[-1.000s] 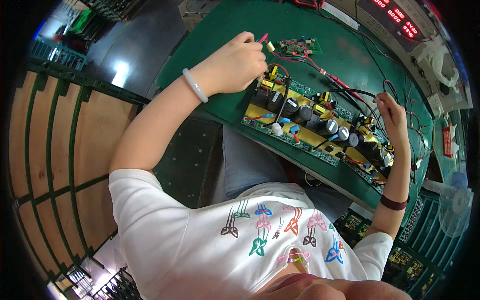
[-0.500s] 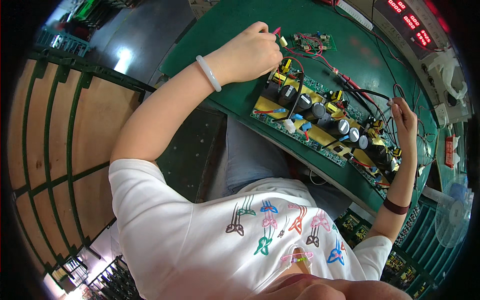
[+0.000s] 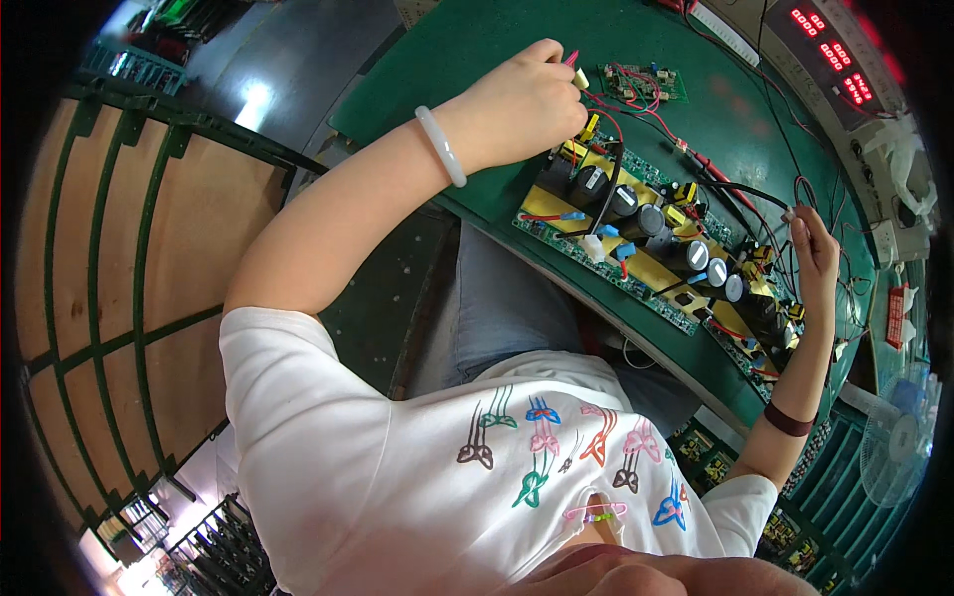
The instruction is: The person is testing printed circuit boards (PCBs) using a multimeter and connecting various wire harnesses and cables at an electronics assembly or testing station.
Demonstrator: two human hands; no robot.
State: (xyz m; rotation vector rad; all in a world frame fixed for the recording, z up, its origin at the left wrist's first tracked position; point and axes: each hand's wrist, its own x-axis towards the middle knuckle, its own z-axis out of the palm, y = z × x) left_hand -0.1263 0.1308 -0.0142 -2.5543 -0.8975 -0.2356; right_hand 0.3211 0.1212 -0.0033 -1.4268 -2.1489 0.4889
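A long circuit board assembly [image 3: 656, 253] lies on the green tabletop, carrying several black round capacitors, yellow parts and short wires. At its far left end is my left hand [image 3: 532, 104], fingers curled closed; whatever they grip is hidden. A pink-and-white wire connector [image 3: 579, 76] shows just beyond its knuckles. Over the board's right part, my right hand [image 3: 815, 243] pinches the end of a black cable [image 3: 750, 190], which runs left above the board. Red and black test leads [image 3: 708, 166] lie behind the board.
A smaller green circuit board [image 3: 646, 83] with red wires sits at the back. A power meter with red digits [image 3: 835, 55] stands at the far right. A white fan [image 3: 899, 442] is at the right, and a green-framed rack with wooden panels [image 3: 199, 228] at the left.
The whole scene has shifted slightly right in the picture. Both hands keep about the same places relative to the board, with the black cable still in my right hand.
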